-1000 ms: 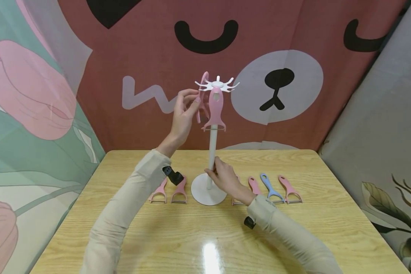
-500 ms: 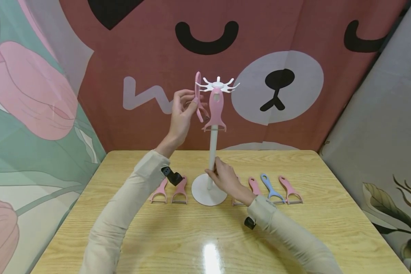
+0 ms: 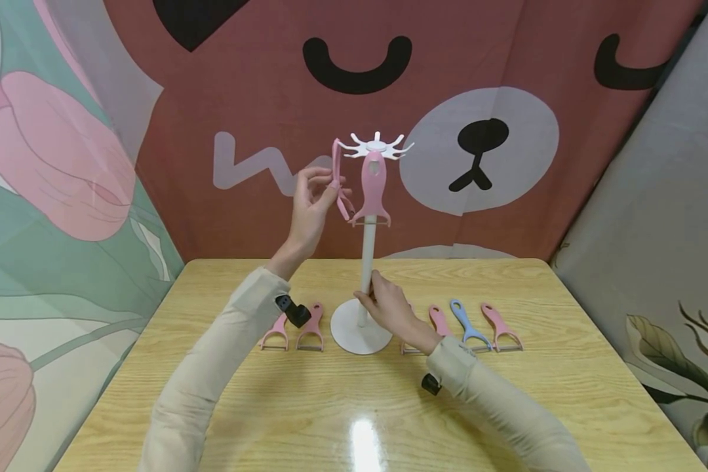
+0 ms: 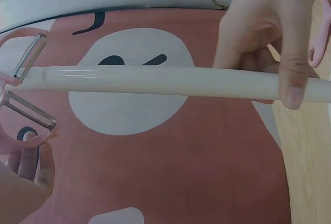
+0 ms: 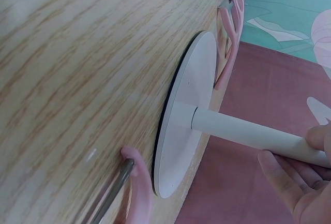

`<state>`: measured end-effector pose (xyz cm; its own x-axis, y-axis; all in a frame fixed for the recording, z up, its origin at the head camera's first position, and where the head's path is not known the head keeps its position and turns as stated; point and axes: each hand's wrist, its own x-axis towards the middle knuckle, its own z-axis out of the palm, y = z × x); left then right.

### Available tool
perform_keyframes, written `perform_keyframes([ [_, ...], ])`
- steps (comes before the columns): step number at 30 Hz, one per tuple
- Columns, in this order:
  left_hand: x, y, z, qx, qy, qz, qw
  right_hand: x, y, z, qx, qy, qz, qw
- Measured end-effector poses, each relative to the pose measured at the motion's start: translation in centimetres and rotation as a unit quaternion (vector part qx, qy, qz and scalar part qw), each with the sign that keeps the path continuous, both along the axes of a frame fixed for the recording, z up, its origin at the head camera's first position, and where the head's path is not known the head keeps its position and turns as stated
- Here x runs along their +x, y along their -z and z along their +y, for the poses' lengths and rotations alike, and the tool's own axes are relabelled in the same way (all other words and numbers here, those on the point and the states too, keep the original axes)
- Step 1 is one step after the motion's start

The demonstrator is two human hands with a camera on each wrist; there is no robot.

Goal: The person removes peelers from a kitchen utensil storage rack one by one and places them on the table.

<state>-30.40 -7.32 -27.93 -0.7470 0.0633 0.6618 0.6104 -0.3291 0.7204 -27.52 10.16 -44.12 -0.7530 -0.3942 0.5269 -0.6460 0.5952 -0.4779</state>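
Observation:
My left hand (image 3: 309,213) pinches a pink peeler (image 3: 336,160), handle up, at the left side of a white stand. The top of its handle is right at the tip of a left arm of the stand's hook ring (image 3: 376,147). Another pink peeler (image 3: 373,187) hangs on the front of the ring, blade end down. Lower down, my right hand (image 3: 391,307) grips the stand's white pole (image 4: 150,80), thumb and fingers around it. In the left wrist view the held peeler's metal blade (image 4: 32,111) faces the pole, close to the hanging peeler's blade (image 4: 29,58).
The stand's round white base (image 3: 354,337) sits on the wooden table (image 3: 307,413). Left of it lie two pink peelers, one (image 3: 311,328) partly beside my sleeve. To the right lie a blue peeler (image 3: 466,324) and several pink ones (image 3: 497,324), one mostly behind my right hand.
My left hand has drawn the pink peeler leftward from the stand, then slightly down; its handle top has dropped to the level of the hook tips. My right hand stays on the pole.

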Motion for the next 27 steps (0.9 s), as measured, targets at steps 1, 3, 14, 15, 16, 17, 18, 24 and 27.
perform_keyframes([
  [1,0.0,0.1,0.0,-0.002,-0.001,0.0,1.0,0.0,0.0,0.0,0.001,0.0,-0.001,1.0],
  [3,0.0,0.4,-0.1,-0.006,-0.001,0.0,1.0,0.1,0.0,0.1,0.0,0.0,-0.003,1.0],
  [14,-0.1,1.5,-0.6,-0.019,-0.004,-0.012,0.9997,0.1,-0.1,0.1,-0.004,0.007,-0.015,0.9999],
  [15,-0.1,1.6,-0.6,-0.023,-0.006,-0.013,0.9996,0.1,-0.1,0.1,-0.003,0.008,-0.015,0.9999],
  [16,-0.1,1.8,-0.7,-0.026,-0.007,-0.014,0.9995,0.1,-0.1,0.1,-0.002,0.008,-0.015,0.9999],
  [17,-0.1,1.9,-0.8,-0.031,-0.009,-0.014,0.9994,0.2,-0.1,0.1,-0.003,0.008,-0.014,0.9999],
  [18,-0.1,2.0,-0.8,-0.037,-0.011,-0.013,0.9992,0.2,-0.1,0.1,-0.003,0.009,-0.013,0.9999],
  [24,-0.3,2.8,-1.2,-0.071,-0.027,-0.006,0.9971,0.1,-0.1,0.1,-0.001,0.014,-0.009,0.9999],
  [27,-0.4,3.2,-1.5,-0.083,-0.045,-0.004,0.9955,0.1,-0.1,0.1,-0.001,0.014,-0.014,0.9998],
])
